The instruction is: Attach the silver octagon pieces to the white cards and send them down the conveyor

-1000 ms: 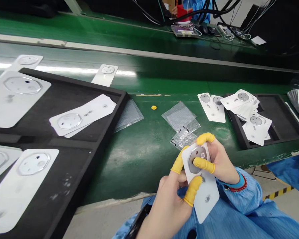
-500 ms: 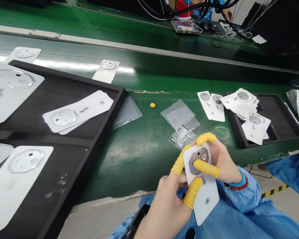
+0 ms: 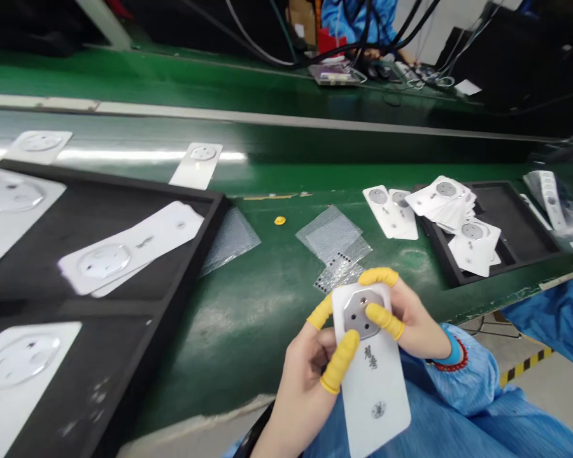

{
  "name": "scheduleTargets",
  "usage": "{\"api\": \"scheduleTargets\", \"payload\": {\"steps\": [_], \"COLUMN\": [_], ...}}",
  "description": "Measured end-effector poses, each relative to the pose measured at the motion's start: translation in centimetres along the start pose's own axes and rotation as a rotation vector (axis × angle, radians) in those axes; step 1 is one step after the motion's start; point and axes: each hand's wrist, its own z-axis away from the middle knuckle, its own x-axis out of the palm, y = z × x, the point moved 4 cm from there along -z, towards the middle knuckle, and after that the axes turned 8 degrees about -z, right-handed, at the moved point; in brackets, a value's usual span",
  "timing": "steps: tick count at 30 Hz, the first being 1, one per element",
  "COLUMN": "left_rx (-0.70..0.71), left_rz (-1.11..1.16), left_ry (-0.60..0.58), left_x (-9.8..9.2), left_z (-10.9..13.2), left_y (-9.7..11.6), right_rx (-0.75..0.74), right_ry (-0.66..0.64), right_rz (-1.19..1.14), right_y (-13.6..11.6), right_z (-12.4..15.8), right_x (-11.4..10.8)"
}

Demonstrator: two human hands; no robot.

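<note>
A white card-like panel (image 3: pixel 377 394) with a grey octagonal disc near its top hangs over the bench edge, close to my body. My left hand (image 3: pixel 310 362) grips its left edge, thumb on the front. My right hand (image 3: pixel 408 315) pinches the upper right, its thumb resting on the disc and a finger behind the top edge. Yellow finger covers sit on the thumbs and fingers of both hands. Just beyond the hands lie clear plastic sheets (image 3: pixel 332 232) with small black dots on the nearer one.
A black tray (image 3: pixel 172 280) with white panels fills the left side. Another black tray (image 3: pixel 525 222) with piled panels stands at right, two panels (image 3: pixel 386 213) beside it. A yellow bit (image 3: pixel 279 221) lies mid-bench. Behind are cables and a person in blue (image 3: pixel 358 22).
Both hands have shifted slightly left with the panel, which now stands straighter and faces the camera more. The camera view has also shifted. Both hands still hold the panel.
</note>
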Motion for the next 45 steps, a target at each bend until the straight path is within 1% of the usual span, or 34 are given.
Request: {"api": "scheduleTargets", "payload": {"steps": [3, 4, 5, 6, 7, 8, 9, 10, 12, 15, 16, 17, 18, 19, 20, 21, 22, 23, 24, 26, 29, 30, 31, 32, 33, 34, 37, 41, 45], "left_rx": [0.037, 0.051, 0.059, 0.058, 0.047, 0.031, 0.018, 0.013, 0.016, 0.022, 0.02, 0.022, 0.031, 0.04, 0.044, 0.046, 0.046, 0.043, 0.041, 0.048, 0.061, 0.071, 0.081, 0.089, 0.098, 0.105, 0.118, 0.103, 0.032], "left_rz": [-0.057, -0.077, -0.086, -0.088, -0.091, -0.09, -0.081, -0.068, -0.039, -0.036, -0.042, -0.043, -0.039, -0.035, -0.04, -0.062, -0.097, -0.139, -0.183, -0.258, -0.344, -0.376, -0.408, -0.439, -0.467, -0.49, -0.518, -0.442, -0.288], "left_ry": [0.176, 0.208, 0.215, 0.198, 0.16, 0.112, 0.072, 0.05, 0.055, 0.158, 0.192, 0.229, 0.264, 0.286, 0.289, 0.287, 0.285, 0.29, 0.304, 0.354, 0.393, 0.405, 0.418, 0.429, 0.438, 0.445, 0.426, 0.322, 0.157], "left_x": [-0.5, -0.5, -0.4, -0.2, 0.2, 0.6, 0.9, 1.1, 0.8, -1.2, -2.0, -2.9, -3.6, -4.3, -4.7, -4.9, -4.9, -4.9, -4.8, -4.6, -4.3, -4.2, -4.1, -4.1, -4.0, -3.9, -3.5, -3.0, -2.7], "left_z": [-0.9, -1.3, -1.8, -2.4, -3.1, -3.7, -4.2, -4.6, -5.2, -5.6, -5.6, -5.6, -5.6, -5.6, -5.6, -5.6, -5.6, -5.6, -5.6, -5.7, -5.8, -5.8, -5.9, -6.0, -6.2, -6.4, -7.2, -7.5, -6.7], "left_y": [-1.7, -2.5, -3.2, -4.0, -4.7, -5.3, -5.8, -6.1, -6.5, -7.0, -7.2, -7.3, -7.4, -7.5, -7.6, -7.6, -7.7, -7.8, -7.9, -8.1, -8.3, -8.3, -8.1, -7.9, -7.6, -7.4, -6.6, -6.3, -5.9], "right_rx": [-0.047, -0.051, -0.053, -0.063, -0.087, -0.123, -0.167, -0.209, -0.272, -0.317, -0.317, -0.308, -0.298, -0.29, -0.285, -0.286, -0.293, -0.303, -0.314, -0.326, -0.313, -0.314, -0.316, -0.319, -0.325, -0.334, -0.377, -0.456, -0.556], "right_ry": [0.033, 0.047, 0.064, 0.085, 0.123, 0.186, 0.273, 0.378, 0.616, 0.94, 1.024, 1.083, 1.124, 1.149, 1.16, 1.156, 1.138, 1.104, 1.049, 0.876, 0.497, 0.411, 0.355, 0.31, 0.277, 0.248, 0.177, 0.096, -0.05], "right_rz": [0.095, 0.11, 0.115, 0.123, 0.156, 0.213, 0.284, 0.361, 0.485, 0.63, 0.684, 0.738, 0.791, 0.843, 0.891, 0.935, 0.973, 1.004, 1.027, 1.048, 1.037, 1.029, 1.02, 1.009, 0.995, 0.979, 0.932, 0.898, 0.898], "right_y": [0.7, 1.1, 1.6, 2.0, 2.3, 2.4, 2.2, 1.8, 0.3, -2.9, -4.0, -5.0, -5.8, -6.5, -6.8, -6.9, -6.7, -6.1, -5.2, -2.3, 3.5, 5.3, 6.7, 7.9, 8.7, 9.2, 9.3, 7.8, 5.1], "right_z": [0.2, 0.2, 0.1, -0.1, -0.2, -0.4, -0.4, -0.3, 0.4, 2.6, 3.5, 4.3, 5.0, 5.4, 5.7, 5.6, 5.3, 4.7, 4.0, 2.1, -0.9, -1.6, -2.2, -2.7, -3.1, -3.3, -3.3, -2.2, -0.9], "right_x": [0.0, 0.1, 0.0, -0.2, -0.7, -1.7, -3.2, -5.2, -10.7, -20.1, -22.8, -25.0, -26.7, -27.8, -28.4, -28.3, -27.7, -26.5, -24.6, -19.5, -10.2, -7.5, -5.5, -4.0, -3.0, -2.5, -2.8, -3.7, -3.7]}}
